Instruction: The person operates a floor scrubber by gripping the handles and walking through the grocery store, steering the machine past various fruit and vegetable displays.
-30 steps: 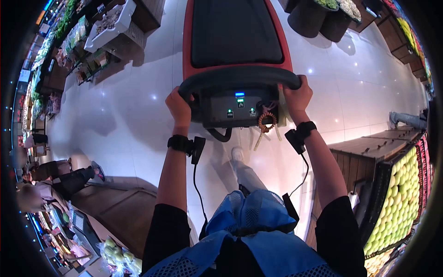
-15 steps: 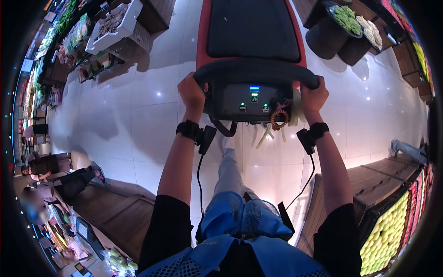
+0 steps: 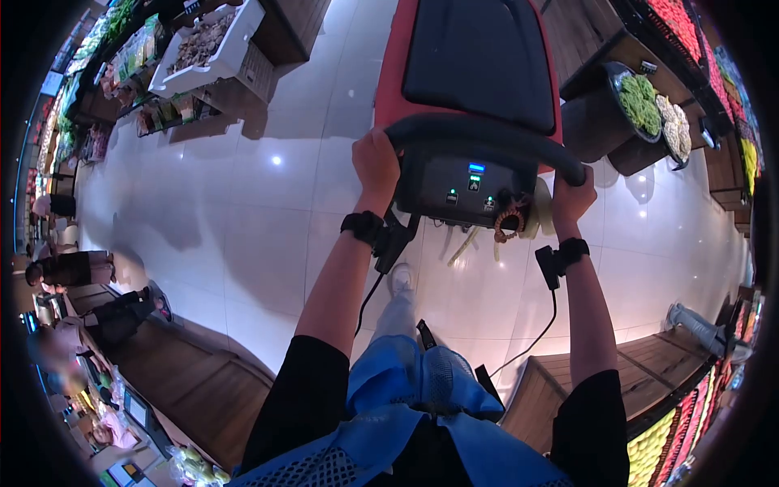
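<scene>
Both hands hold the curved black handlebar (image 3: pixel 487 130) of a red and black walk-behind floor scrubber (image 3: pixel 479 57). My left hand (image 3: pixel 377 166) is wrapped round the bar's left end, and my right hand (image 3: pixel 574 195) grips the right end. Below the bar, the control panel (image 3: pixel 442 180) shows a lit blue display and small green lights. A brown coiled loop (image 3: pixel 509 228) dangles at the panel's right side, near pale hoses (image 3: pixel 542 209). Black straps with small boxes sit on both wrists.
Shiny tiled floor (image 3: pixel 268 203) lies around the machine. Close on its right are black tubs (image 3: pixel 596 130) of vegetables. A white crate (image 3: pixel 203 49) stands on the upper left. Wooden stands (image 3: pixel 182 357) flank both sides. Several people are at left; a person's legs (image 3: pixel 698 329) show at right.
The scrubber and both hands have shifted right in the view, and the machine is slightly turned. The black tubs now appear closer to its right side. Both hands keep their hold.
</scene>
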`<state>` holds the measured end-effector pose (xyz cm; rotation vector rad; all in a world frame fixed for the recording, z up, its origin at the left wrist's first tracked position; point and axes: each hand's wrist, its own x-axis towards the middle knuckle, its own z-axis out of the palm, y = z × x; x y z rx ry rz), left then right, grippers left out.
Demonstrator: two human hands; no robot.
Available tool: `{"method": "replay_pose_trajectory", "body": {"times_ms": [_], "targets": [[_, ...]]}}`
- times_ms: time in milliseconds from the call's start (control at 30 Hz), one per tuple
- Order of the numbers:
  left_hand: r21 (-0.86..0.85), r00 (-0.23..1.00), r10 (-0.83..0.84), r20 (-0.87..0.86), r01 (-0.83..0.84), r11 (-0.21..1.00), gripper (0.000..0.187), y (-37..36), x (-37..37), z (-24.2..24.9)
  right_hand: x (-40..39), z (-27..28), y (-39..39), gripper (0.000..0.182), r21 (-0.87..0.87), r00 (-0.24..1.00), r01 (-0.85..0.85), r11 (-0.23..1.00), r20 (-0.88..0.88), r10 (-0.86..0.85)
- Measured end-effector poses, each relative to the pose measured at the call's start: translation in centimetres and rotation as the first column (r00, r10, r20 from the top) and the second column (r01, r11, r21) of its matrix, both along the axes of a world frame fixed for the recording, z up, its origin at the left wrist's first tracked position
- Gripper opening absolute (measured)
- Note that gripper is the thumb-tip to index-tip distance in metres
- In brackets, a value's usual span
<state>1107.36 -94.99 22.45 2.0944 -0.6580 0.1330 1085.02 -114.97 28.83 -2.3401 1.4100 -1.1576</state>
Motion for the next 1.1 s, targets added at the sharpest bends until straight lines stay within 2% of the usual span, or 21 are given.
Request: {"method": "replay_pose_trajectory", "body": {"times_ms": [33,100,133,200,233,267,300,433,500,667,733,800,833,900,1033,1100], "targets": [[0.005,1.0,-0.001,-0.006,0.001,1.0,0.02,-0.9,0.7,0.1,1.0,0.0,-1.1,0.028,-0.01,1.0,-0.015,1.0,0.017,0.015],[-0.167,0.993,-0.036,-0.115,0.016,0.986,0.021,-2.6,1.5,0.4,2.0,-0.6,-2.9,0.027,-0.012,0.999,-0.021,1.0,0.035,0.021],[-0.165,0.993,-0.044,-0.112,0.025,0.986,0.021,-3.6,2.5,0.6,2.9,-0.6,-4.0,0.027,-0.018,1.0,-0.019,1.0,0.025,0.019],[0.12,1.0,-0.014,-0.003,0.015,0.993,0.019,-5.6,4.0,1.0,4.1,-0.7,-6.4,0.026,-0.02,1.0,0.0,1.0,0.013,0.0],[0.127,1.0,-0.026,-0.007,0.027,0.991,0.019,-6.6,4.6,1.2,4.9,-0.9,-7.6,0.026,-0.035,1.0,-0.023,0.999,0.016,0.024],[0.015,0.999,-0.009,-0.034,0.01,1.0,0.015,-7.6,5.3,1.4,5.6,-1.0,-8.7,0.026,-0.051,0.999,-0.046,0.998,0.019,0.048],[-0.096,0.998,0.008,-0.062,-0.014,0.995,0.029,-8.7,5.6,1.3,6.1,-1.5,-9.7,0.027,-0.067,0.998,-0.05,0.996,0.037,0.052],[-0.062,0.998,0.032,-0.061,-0.036,0.997,0.022,-12.6,8.9,0.9,9.5,-0.9,-13.4,0.027,-0.07,0.997,-0.064,0.995,0.034,0.066],[-0.007,0.997,0.048,0.057,-0.048,0.999,0.018,-14.3,10.5,0.1,10.9,-0.8,-15.2,0.028,-0.039,0.996,-0.093,0.995,0.011,0.094],[0.07,0.997,0.06,0.047,-0.063,0.996,0.006,-19.0,14.0,0.4,14.6,-0.9,-20.2,0.028,-0.056,0.994,-0.109,0.993,-0.014,0.108],[0.091,0.996,0.067,0.056,-0.072,0.993,0.009,-21.0,16.0,-0.4,16.2,-1.1,-22.1,0.026,-0.009,0.991,-0.132,0.991,0.02,0.132],[-0.165,0.993,0.085,-0.086,-0.098,0.981,0.025,-22.2,17.3,-1.4,17.5,-1.3,-23.6,0.026,-0.017,0.991,-0.136,0.991,0.007,0.136],[-0.159,0.993,0.075,-0.092,-0.089,0.983,0.025,-22.8,17.8,-1.6,18.3,-1.2,-24.2,0.026,-0.006,0.99,-0.139,0.99,0.009,0.139],[0.003,0.975,0.213,0.062,-0.213,0.977,0.04,-25.1,19.1,-1.4,19.9,-1.2,-26.2,0.027,-0.009,0.99,-0.139,0.99,-0.008,0.139],[-0.064,0.962,0.27,0.035,-0.267,0.961,0.043,-28.9,21.8,-0.7,23.2,-1.5,-30.0,0.028,-0.03,0.982,-0.186,0.982,0.007,0.187],[-0.079,0.952,0.292,0.096,-0.285,0.955,0.041,-30.8,23.4,-1.0,24.7,-1.4,-31.7,0.028,-0.052,0.988,-0.154,0.987,-0.029,0.152]]}}
